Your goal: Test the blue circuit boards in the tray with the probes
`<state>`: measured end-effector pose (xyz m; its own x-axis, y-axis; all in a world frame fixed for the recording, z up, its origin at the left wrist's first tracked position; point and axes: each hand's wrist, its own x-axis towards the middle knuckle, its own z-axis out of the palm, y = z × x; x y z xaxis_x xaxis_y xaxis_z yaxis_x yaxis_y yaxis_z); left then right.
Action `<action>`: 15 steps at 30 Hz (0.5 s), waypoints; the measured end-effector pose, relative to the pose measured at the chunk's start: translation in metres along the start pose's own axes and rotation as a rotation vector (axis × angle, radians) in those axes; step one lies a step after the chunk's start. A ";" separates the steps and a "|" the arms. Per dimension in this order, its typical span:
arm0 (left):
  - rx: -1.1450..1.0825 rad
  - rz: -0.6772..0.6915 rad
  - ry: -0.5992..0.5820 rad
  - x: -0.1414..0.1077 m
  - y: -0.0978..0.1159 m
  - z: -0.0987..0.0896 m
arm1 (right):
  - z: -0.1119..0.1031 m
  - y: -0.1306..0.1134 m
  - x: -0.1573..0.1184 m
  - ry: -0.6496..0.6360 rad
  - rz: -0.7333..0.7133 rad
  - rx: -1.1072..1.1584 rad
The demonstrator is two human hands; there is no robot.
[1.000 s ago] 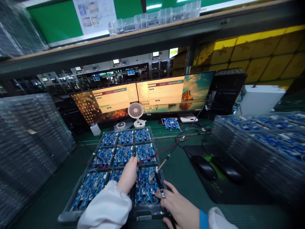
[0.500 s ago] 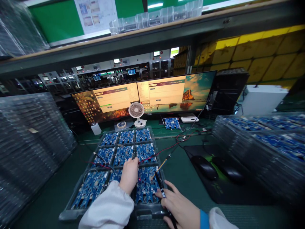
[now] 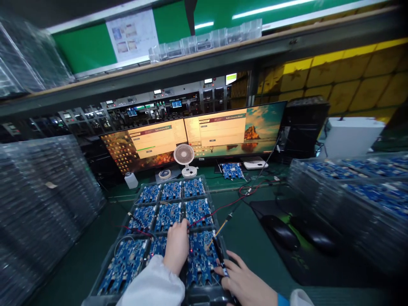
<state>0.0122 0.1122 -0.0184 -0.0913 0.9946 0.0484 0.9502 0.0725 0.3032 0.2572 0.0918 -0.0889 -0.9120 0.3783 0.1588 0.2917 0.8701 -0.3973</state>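
Black pen [image 3: 219,256] is being gripped by right hand [image 3: 247,278] at edge of blue circuit board [image 3: 198,264]; left hand [image 3: 177,246] is being held over tray [image 3: 204,293], fingers curled, any grip indeterminable.

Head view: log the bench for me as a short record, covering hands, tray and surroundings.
Tray: holds blue circuit boards, three rows of three
Left hand: curled over the tray's front middle; anything gripped is hidden
Right hand: holds a black pen-like tool at the front-right circuit board
Behind tray: white desk fan, left monitor, right monitor
Right of tray: two black computer mice on a mouse pad
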 end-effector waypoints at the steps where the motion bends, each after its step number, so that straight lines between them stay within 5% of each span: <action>1: -0.019 0.000 -0.008 0.000 0.000 -0.001 | 0.002 0.003 0.000 0.008 -0.008 0.002; 9: -0.109 0.014 -0.023 -0.007 0.005 -0.007 | -0.008 0.004 -0.002 0.229 -0.049 -0.094; 12: -0.233 0.013 -0.031 -0.027 0.017 -0.011 | -0.017 0.007 -0.010 0.500 -0.016 -0.125; 15: -0.428 0.181 -0.131 -0.058 0.032 -0.009 | -0.025 0.017 -0.018 0.804 0.211 -0.062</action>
<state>0.0455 0.0562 -0.0027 0.1291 0.9913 0.0245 0.7369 -0.1124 0.6666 0.2860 0.1077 -0.0756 -0.3587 0.6253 0.6930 0.4702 0.7624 -0.4445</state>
